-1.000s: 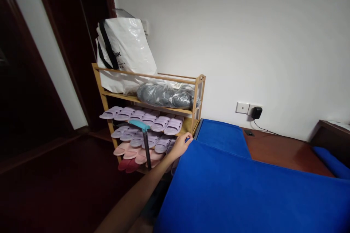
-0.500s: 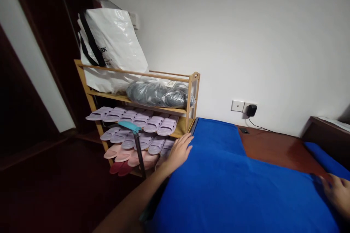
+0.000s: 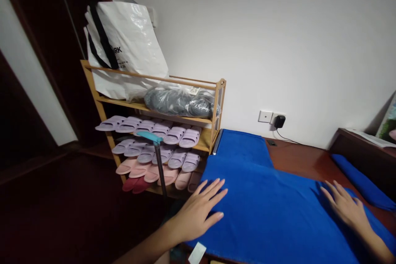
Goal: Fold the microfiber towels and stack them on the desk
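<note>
A blue cloth [image 3: 266, 214] lies spread over a reddish-brown wooden tabletop [image 3: 303, 156], with a white label [image 3: 197, 253] showing at its near left edge. My left hand [image 3: 201, 208] rests on the cloth's left side, palm down and fingers spread. Toward the right side of the same cloth is my right hand [image 3: 346, 206], its fingers apart and its palm facing down. Beyond the spread cloth, another blue piece [image 3: 244, 146] lies flat at the back left. A folded blue cloth [image 3: 361, 181] lies at the right.
Left of the table stands a wooden shoe rack [image 3: 213, 132] with rows of lilac slippers [image 3: 190, 137] and pink ones below. It carries a white bag [image 3: 133, 41]. A turquoise-topped pole [image 3: 159, 165] stands before it. A black plug [image 3: 280, 121] sits in the wall socket.
My left hand has drawn back toward me from the far left edge, and its fingers have spread. The cloth now lies flatter, its label in sight. My right hand has come further into view.
</note>
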`<action>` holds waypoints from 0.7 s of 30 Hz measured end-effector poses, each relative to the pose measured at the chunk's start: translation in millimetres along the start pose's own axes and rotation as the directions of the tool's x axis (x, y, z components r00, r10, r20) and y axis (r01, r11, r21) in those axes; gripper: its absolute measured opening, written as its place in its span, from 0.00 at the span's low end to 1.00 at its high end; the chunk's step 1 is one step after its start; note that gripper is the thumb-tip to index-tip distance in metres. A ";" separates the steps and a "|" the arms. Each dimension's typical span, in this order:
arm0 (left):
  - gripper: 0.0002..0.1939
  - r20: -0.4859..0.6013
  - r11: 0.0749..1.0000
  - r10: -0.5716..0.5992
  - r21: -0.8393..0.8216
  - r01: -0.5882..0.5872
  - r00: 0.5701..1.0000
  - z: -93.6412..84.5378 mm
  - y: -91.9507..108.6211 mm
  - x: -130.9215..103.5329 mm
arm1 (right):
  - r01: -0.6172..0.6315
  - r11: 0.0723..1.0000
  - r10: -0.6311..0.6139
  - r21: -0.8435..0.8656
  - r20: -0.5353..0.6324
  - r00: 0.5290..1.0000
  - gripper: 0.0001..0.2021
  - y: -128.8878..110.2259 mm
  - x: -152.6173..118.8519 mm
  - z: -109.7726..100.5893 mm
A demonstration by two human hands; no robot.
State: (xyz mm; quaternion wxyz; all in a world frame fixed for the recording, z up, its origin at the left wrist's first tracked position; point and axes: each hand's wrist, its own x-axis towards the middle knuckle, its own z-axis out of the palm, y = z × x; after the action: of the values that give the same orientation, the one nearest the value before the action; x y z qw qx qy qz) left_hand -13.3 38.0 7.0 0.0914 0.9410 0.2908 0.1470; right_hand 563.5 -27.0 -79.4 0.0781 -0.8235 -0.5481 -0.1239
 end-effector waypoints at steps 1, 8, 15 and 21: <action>0.29 0.028 0.999 0.023 -0.025 -0.022 0.999 -1.8 2.6 -6.7 | 0.014 0.999 -0.015 0.030 0.047 0.999 0.32 -5.6 -6.6 2.2; 0.29 0.116 0.998 0.030 -0.066 -0.022 0.993 -2.0 8.1 -26.8 | 0.046 0.987 -0.047 0.155 0.004 0.999 0.37 -46.4 -35.5 -10.4; 0.28 0.092 0.995 0.075 -0.074 -0.068 0.993 -1.7 9.6 -36.4 | 0.203 0.934 -0.275 0.295 0.227 0.934 0.30 -100.2 -56.3 -35.1; 0.28 0.139 0.995 0.066 -0.086 -0.054 0.988 -4.2 8.9 -37.9 | 0.183 0.936 -0.251 0.299 0.207 0.946 0.32 -87.7 -47.4 -31.1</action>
State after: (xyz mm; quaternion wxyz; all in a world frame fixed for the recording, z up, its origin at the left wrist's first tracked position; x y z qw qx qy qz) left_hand -40.0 9.4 4.7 0.1458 0.9529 0.2489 0.0940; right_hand 461.5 -43.2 -63.9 0.1106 -0.7475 -0.6533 0.0470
